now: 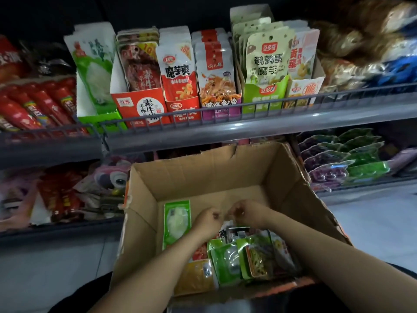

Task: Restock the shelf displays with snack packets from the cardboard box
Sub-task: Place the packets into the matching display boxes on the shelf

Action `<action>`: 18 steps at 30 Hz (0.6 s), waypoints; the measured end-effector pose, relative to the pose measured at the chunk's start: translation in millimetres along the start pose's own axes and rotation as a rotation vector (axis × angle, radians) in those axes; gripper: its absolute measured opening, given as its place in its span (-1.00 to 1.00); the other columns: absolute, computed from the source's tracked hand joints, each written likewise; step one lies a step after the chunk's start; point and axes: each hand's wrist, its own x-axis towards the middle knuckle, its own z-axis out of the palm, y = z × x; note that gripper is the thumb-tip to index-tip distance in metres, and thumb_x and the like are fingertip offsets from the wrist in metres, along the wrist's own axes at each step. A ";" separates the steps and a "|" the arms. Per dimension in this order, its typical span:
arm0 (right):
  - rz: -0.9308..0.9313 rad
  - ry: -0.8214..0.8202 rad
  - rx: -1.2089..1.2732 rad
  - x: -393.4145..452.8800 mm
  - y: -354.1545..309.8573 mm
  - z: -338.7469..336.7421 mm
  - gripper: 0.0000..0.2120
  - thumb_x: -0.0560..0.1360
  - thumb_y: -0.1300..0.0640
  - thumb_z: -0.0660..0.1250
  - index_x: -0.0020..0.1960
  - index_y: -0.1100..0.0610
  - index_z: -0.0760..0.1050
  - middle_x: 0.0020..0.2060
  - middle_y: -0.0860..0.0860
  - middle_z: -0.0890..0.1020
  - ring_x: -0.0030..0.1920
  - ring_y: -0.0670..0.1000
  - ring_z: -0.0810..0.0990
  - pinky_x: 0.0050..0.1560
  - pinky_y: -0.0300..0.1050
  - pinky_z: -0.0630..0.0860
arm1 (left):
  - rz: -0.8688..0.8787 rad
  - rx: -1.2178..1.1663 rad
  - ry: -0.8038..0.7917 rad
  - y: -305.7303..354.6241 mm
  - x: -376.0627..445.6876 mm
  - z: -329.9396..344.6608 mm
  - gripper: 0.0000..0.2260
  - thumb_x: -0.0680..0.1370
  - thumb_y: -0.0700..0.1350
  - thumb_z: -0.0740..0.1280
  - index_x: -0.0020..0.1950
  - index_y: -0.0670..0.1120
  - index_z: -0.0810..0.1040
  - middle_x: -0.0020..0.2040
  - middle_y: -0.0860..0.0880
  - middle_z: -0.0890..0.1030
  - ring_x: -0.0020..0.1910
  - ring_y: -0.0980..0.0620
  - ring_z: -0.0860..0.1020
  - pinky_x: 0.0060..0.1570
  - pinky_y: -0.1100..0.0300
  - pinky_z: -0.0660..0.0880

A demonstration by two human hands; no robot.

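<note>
- Box (203,177): open cardboard carton on the floor below the upper shelf (248,123); packets (237,256) heaped at its near side, one green packet (177,222) flat on the bottom at left.
- Left hand (206,222): inside the box, fingers curled; blur hides whether it grips anything.
- Right hand (244,211): just beside the left, fingers curled likewise; its hold cannot be told.
- Displays (180,86): upright trays in a row on the upper shelf, most well filled; the leftmost green tray (94,91) looks sparse.
- Step, as judged: picking or sorting packets in the box.
- Next move calls for: a firm grip on one kind, then lifting it to the matching tray.
</note>
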 end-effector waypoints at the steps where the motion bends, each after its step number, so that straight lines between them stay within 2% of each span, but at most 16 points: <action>1: 0.005 -0.040 -0.036 3.0 3.2 3.5 -0.70 0.49 0.18 0.31 0.21 0.09 0.56 0.15 0.02 0.62 0.08 0.06 0.60 0.03 -0.20 0.49 | -0.023 0.008 -0.030 -2.6 3.0 3.6 -0.71 0.61 -0.15 0.22 0.31 -0.14 0.49 0.30 -0.07 0.51 0.25 -0.01 0.47 0.14 0.30 0.35; 5: 0.056 -0.167 -0.259 12.5 16.1 9.2 -0.52 0.45 0.04 0.39 0.36 0.06 0.44 0.29 0.02 0.52 0.25 0.05 0.50 0.17 -0.19 0.42 | -0.104 -0.014 -0.098 -10.1 15.6 13.2 -0.71 0.61 -0.18 0.20 0.31 -0.13 0.50 0.31 -0.08 0.50 0.21 -0.05 0.50 0.03 0.30 0.38; 8: 0.058 -0.231 -0.363 17.6 22.8 10.2 -0.54 0.49 -0.01 0.34 0.34 0.13 0.45 0.31 0.11 0.49 0.29 0.13 0.46 0.22 -0.13 0.41 | -0.153 -0.052 -0.093 -14.9 22.9 18.5 -0.76 0.59 -0.19 0.21 0.22 -0.13 0.55 0.21 -0.13 0.56 0.13 -0.13 0.55 -0.05 0.25 0.44; 11: 0.073 -0.221 -0.284 21.4 27.1 8.6 -0.64 0.51 0.02 0.30 0.26 0.14 0.51 0.25 0.11 0.54 0.23 0.12 0.50 0.15 -0.17 0.40 | -0.172 -0.059 -0.106 -20.1 27.3 20.8 -0.92 0.56 -0.15 0.31 -0.07 -0.07 0.61 0.05 -0.10 0.61 0.05 -0.05 0.55 0.02 0.22 0.46; 12: 0.081 -0.213 -0.244 21.4 27.2 7.1 -0.65 0.53 0.02 0.28 0.26 0.14 0.52 0.24 0.10 0.56 0.22 0.10 0.51 0.16 -0.17 0.41 | -0.179 -0.069 -0.117 -22.4 27.8 21.1 -0.94 0.53 -0.13 0.36 -0.11 -0.07 0.62 0.03 -0.10 0.63 0.02 -0.03 0.55 0.04 0.22 0.46; 15: 0.089 -0.187 -0.129 21.9 28.8 4.9 -0.65 0.56 0.03 0.26 0.29 0.12 0.50 0.25 0.05 0.56 0.22 0.06 0.53 0.19 -0.21 0.40 | -0.207 -0.112 -0.096 -25.6 27.8 21.4 -0.89 0.46 -0.12 0.46 -0.09 -0.14 0.66 0.00 -0.07 0.66 0.02 -0.02 0.59 0.05 0.21 0.47; 18: 0.091 -0.163 -0.027 19.3 27.7 5.3 -0.72 0.55 0.05 0.28 0.19 0.14 0.58 0.14 0.07 0.63 0.06 -0.01 0.58 -0.01 -0.24 0.41 | -0.241 -0.182 -0.038 -17.9 24.8 14.5 -0.91 0.43 -0.13 0.48 -0.12 -0.11 0.65 -0.08 -0.06 0.64 -0.07 0.01 0.56 -0.05 0.27 0.43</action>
